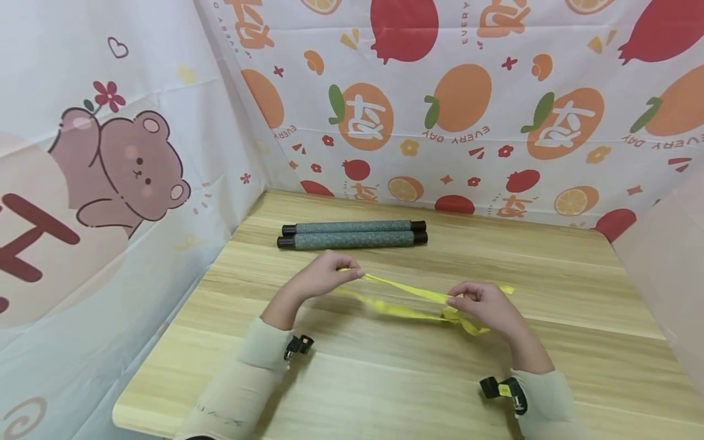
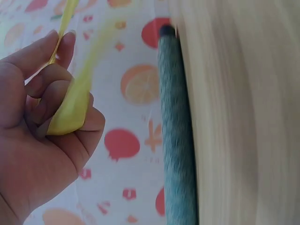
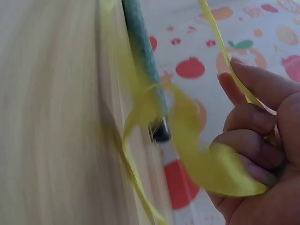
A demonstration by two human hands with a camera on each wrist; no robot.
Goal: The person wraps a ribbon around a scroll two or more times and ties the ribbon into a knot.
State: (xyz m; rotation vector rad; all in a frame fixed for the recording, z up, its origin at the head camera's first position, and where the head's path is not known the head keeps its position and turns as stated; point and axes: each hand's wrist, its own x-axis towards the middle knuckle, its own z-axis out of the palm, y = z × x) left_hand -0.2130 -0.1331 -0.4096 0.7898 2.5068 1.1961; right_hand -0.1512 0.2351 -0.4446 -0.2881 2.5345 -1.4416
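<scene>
A yellow ribbon (image 1: pixel 407 288) stretches between both hands above the wooden table. At its left end my left hand (image 1: pixel 324 274) pinches it between thumb and forefinger; in the left wrist view a loop of the ribbon (image 2: pixel 72 110) also passes through the curled fingers. My right hand (image 1: pixel 486 305) pinches the ribbon to the right, other fingers curled over it. A second length sags below the taut one, and loose folds of ribbon (image 3: pixel 206 166) hang by the right hand. Behind the hands lie two green patterned rods (image 1: pixel 352 239) with black ends, side by side.
The light wooden table (image 1: pixel 357 391) runs back to a fruit-print cloth (image 1: pixel 467 165). A bear-print cloth (image 1: pixel 132 165) hangs along the left side. Small black cameras sit on both wrists, beside the pale sleeves (image 1: pixel 264 345).
</scene>
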